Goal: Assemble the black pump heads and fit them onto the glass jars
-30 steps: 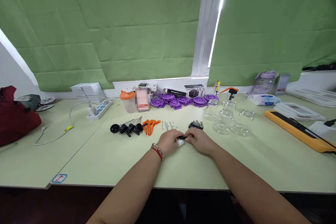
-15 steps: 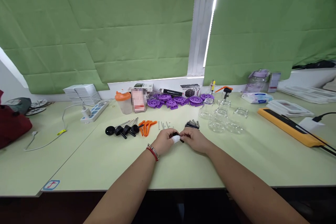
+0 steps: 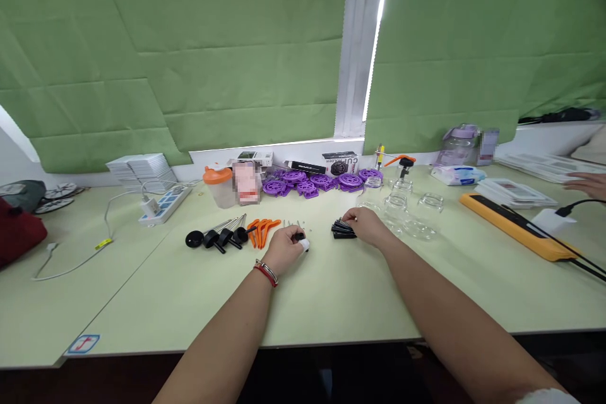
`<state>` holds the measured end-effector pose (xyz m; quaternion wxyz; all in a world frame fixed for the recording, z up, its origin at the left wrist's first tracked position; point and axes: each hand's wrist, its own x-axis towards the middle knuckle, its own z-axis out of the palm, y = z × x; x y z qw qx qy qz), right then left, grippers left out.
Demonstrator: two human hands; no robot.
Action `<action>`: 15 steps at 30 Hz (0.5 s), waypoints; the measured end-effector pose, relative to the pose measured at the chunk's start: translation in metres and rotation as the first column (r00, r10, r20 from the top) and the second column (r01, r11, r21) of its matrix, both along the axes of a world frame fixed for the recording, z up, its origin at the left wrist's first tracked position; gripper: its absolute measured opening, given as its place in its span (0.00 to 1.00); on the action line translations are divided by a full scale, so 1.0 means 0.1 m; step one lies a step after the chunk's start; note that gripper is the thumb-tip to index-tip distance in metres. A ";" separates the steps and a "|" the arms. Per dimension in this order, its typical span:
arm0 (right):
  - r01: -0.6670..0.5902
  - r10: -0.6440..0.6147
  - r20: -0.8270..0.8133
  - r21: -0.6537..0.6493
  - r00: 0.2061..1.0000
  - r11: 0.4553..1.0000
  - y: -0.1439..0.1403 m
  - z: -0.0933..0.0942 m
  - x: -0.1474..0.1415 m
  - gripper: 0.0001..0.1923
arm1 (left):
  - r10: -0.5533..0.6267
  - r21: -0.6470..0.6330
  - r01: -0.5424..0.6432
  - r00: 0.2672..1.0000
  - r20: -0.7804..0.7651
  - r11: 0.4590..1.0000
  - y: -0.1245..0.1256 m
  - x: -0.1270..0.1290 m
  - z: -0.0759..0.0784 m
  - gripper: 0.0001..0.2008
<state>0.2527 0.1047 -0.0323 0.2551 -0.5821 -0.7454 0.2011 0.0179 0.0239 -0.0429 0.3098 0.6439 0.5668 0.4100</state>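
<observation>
My left hand [image 3: 285, 249] is closed around a small black part [image 3: 299, 237], which shows between finger and thumb. A white covering [image 3: 305, 244] sits at that thumb. My right hand [image 3: 367, 225] is over a pile of black bar-shaped parts [image 3: 343, 231], its fingers pinched at the top edge. Small springs lay there earlier, but what the fingertips hold is hidden. Left of my left hand lie orange curved levers [image 3: 262, 232] and several black round pieces with metal rods [image 3: 226, 237]. Small metal pins [image 3: 287, 223] lie just behind it.
Purple wheel-shaped parts [image 3: 307, 188] are heaped at the back. Clear glass jars [image 3: 395, 205] stand right of my right hand. An orange-lidded cup [image 3: 220, 186] is back left. A yellow power strip [image 3: 509, 227] lies right, and another person's hand [image 3: 587, 184] shows at the right edge.
My hands have parted. The right moved away from the black part to the pile of black parts; the left kept the part and shifted slightly left. Another person's hand has appeared at right.
</observation>
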 end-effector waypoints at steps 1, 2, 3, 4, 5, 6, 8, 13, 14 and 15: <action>-0.006 0.006 0.054 0.002 0.999 1.000 0.04 0.00 -0.02 0.10 | -0.001 0.003 0.001 1.000 0.000 1.000 0.01 -0.01 0.00 0.06; -0.009 0.009 0.098 0.006 0.995 1.000 0.08 0.00 -0.03 0.11 | 0.000 0.008 0.000 1.000 -0.003 1.000 0.01 -0.01 0.00 0.05; -0.013 0.012 0.128 0.010 0.992 1.000 0.12 0.00 -0.04 0.10 | 0.002 0.013 -0.002 1.000 -0.010 1.000 0.01 -0.02 0.01 0.05; -0.018 0.016 0.147 0.011 0.989 1.000 0.16 0.00 -0.04 0.10 | 0.004 0.014 -0.003 1.000 -0.021 1.000 0.01 -0.02 0.01 0.05; -0.024 0.022 0.156 0.010 0.988 1.000 0.19 0.00 -0.05 0.10 | 0.002 0.014 -0.002 1.000 -0.031 1.000 0.01 -0.03 0.02 0.05; -0.029 0.027 0.159 0.008 0.987 1.000 0.22 0.00 -0.05 0.09 | -0.001 0.011 0.001 0.999 -0.039 1.000 0.01 -0.03 0.02 0.05; -0.041 0.040 0.172 0.002 0.984 0.999 0.26 -0.01 -0.04 0.09 | -0.016 0.005 0.016 0.999 -0.047 1.000 0.02 -0.03 0.03 0.04; -0.069 0.070 0.194 -0.017 0.978 0.998 0.30 -0.05 -0.05 0.09 | -0.041 0.021 0.043 0.995 -0.088 0.999 0.04 -0.03 0.04 0.04; -0.075 0.077 0.197 -0.019 0.977 0.997 0.31 -0.06 -0.05 0.09 | -0.043 0.025 0.046 0.994 -0.102 0.999 0.05 -0.03 0.04 0.05; -0.081 0.084 0.199 -0.020 0.976 0.996 0.31 -0.07 -0.05 0.09 | -0.045 0.030 0.049 0.992 -0.116 0.998 0.05 -0.03 0.04 0.05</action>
